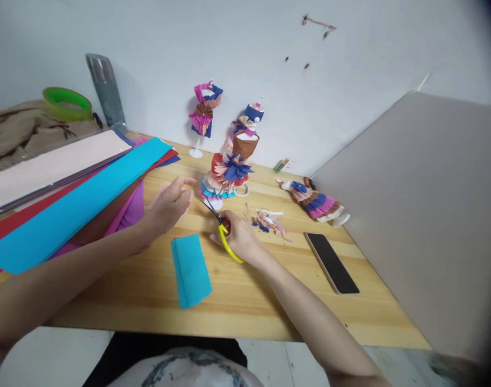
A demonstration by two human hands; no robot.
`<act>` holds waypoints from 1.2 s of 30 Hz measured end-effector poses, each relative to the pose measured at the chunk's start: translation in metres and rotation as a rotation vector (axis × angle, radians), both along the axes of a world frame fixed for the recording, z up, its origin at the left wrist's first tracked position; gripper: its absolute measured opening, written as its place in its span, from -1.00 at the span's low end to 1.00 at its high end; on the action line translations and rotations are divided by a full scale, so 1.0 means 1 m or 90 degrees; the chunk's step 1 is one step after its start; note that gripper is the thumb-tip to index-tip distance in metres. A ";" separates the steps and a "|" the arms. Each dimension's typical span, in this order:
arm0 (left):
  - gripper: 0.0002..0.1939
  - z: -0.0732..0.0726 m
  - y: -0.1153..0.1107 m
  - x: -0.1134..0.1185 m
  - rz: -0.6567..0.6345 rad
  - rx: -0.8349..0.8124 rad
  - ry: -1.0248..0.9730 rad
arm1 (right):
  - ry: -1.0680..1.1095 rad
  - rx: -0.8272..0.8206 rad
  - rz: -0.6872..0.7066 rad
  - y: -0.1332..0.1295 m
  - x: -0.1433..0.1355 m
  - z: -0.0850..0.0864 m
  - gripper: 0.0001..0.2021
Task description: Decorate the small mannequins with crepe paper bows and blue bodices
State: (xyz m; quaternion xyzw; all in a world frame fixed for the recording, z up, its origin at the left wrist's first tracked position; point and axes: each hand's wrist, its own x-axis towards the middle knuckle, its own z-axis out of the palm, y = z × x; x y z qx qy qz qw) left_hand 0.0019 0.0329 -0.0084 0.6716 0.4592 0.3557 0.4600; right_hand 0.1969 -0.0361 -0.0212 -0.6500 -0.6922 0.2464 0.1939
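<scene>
My right hand is closed round scissors with a yellow handle, their dark blades pointing up and left. Left of the blades, my left hand is over a pale pink piece of paper, its index finger stretched out; whether it grips the paper cannot be told. A folded turquoise paper piece lies on the wooden table in front of both hands. Just beyond the scissors' tips stands a doll form dressed in layered, ruffled paper.
Long coloured paper sheets cover the table's left side. Behind are a bottle, green tape and a smaller dressed form. Paper scraps, a phone and a lying dressed form are right. A partition borders the table.
</scene>
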 end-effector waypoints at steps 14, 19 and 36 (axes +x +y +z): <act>-0.80 0.004 -0.031 0.037 -0.219 0.090 0.048 | -0.318 0.114 0.115 -0.013 -0.024 -0.006 -0.63; -0.68 0.019 -0.042 0.041 -0.227 0.066 0.010 | -0.194 0.288 0.019 -0.012 0.048 -0.011 -0.66; -0.80 -0.002 -0.020 0.143 -0.082 -0.345 -0.152 | -0.206 0.140 -0.225 0.035 0.114 -0.072 -0.63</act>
